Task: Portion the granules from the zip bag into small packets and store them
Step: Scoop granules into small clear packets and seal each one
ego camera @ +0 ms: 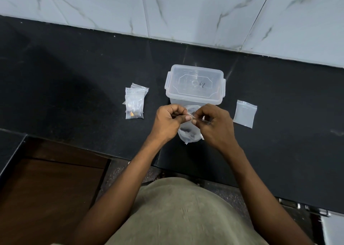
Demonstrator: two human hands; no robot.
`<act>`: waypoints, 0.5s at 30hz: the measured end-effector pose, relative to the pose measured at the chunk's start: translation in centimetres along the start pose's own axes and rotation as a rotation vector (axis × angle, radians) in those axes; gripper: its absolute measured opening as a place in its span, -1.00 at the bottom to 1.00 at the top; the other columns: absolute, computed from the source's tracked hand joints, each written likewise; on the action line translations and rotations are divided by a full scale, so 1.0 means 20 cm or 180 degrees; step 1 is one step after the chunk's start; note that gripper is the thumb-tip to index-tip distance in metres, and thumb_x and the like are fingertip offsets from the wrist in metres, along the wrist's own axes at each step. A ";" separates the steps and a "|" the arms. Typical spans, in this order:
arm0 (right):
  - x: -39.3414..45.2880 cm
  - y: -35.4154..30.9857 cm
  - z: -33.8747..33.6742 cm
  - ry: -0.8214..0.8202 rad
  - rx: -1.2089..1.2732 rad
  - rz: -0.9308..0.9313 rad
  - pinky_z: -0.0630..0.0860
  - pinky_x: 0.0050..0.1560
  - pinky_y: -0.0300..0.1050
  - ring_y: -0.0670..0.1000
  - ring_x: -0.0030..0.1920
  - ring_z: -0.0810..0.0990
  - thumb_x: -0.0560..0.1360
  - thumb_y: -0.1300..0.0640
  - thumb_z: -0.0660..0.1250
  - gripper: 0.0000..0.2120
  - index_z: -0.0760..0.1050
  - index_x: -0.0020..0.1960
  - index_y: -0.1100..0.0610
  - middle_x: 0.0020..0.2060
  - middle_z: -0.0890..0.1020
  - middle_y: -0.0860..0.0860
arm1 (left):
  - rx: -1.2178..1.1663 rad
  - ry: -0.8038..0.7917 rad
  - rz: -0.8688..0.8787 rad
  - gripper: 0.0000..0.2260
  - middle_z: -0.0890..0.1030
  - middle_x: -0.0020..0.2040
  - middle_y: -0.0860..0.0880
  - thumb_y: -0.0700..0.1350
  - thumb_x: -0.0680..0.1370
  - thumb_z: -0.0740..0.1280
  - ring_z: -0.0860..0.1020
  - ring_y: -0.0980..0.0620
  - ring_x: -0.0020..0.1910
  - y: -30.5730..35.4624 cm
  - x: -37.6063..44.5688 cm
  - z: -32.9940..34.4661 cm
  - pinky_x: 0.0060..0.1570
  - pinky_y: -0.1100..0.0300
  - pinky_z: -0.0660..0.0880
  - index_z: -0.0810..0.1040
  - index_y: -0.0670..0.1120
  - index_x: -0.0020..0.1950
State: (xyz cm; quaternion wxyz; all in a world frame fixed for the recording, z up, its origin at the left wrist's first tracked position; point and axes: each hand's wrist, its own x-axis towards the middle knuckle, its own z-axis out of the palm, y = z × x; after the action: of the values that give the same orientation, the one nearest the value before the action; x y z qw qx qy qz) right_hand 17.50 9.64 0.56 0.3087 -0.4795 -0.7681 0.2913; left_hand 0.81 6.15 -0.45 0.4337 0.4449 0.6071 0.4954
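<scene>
Both hands, left (pixel 168 121) and right (pixel 214 122), fingertips pinched on the zip bag (pixel 188 133) mouth, wrists angled inward.

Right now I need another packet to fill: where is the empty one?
The empty packet lies flat on the black counter, right of the right hand and the lidded container.

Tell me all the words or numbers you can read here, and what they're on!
Clear plastic box, on its lid: a short dark handwritten mark, too blurred to read.
Small packets, empty packet, zip bag: no writing visible.
Nothing else carries any text.
</scene>
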 end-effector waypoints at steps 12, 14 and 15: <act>-0.01 -0.03 -0.01 -0.0154 -0.0227 -0.0162 0.34 -0.22 -0.24 -0.19 -0.22 0.47 0.35 0.21 0.55 -0.85 0.62 -0.21 0.02 -0.29 0.57 -0.20 | 0.0094 -0.0242 0.0044 -0.78 0.69 -0.34 0.08 -0.43 0.42 0.50 0.64 0.18 -0.30 0.03 0.00 -0.05 -0.20 0.34 0.52 0.65 -0.11 -0.25; -0.01 -0.03 0.00 -0.0186 -0.0189 -0.0160 0.37 -0.21 -0.17 -0.13 -0.23 0.47 0.37 0.23 0.54 -0.86 0.61 -0.21 0.05 -0.28 0.58 -0.17 | 0.0054 -0.0224 -0.0057 -0.80 0.67 -0.36 0.09 -0.43 0.42 0.50 0.61 0.19 -0.33 0.03 0.00 -0.05 -0.24 0.34 0.50 0.66 -0.14 -0.25; 0.00 -0.04 0.01 -0.0185 -0.0166 -0.0159 0.40 -0.21 -0.14 -0.10 -0.22 0.49 0.38 0.23 0.54 -0.87 0.61 -0.20 0.07 -0.27 0.59 -0.14 | 0.0029 -0.0174 -0.0102 -0.80 0.68 -0.34 0.06 -0.42 0.42 0.50 0.61 0.14 -0.31 0.03 0.00 -0.05 -0.21 0.28 0.51 0.66 -0.13 -0.26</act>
State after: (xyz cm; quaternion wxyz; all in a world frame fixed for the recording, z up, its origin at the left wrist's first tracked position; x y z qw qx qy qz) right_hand 16.98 9.26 0.95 0.2808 -0.4593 -0.7958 0.2772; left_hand -0.10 6.04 0.33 0.4561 0.4504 0.6043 0.4733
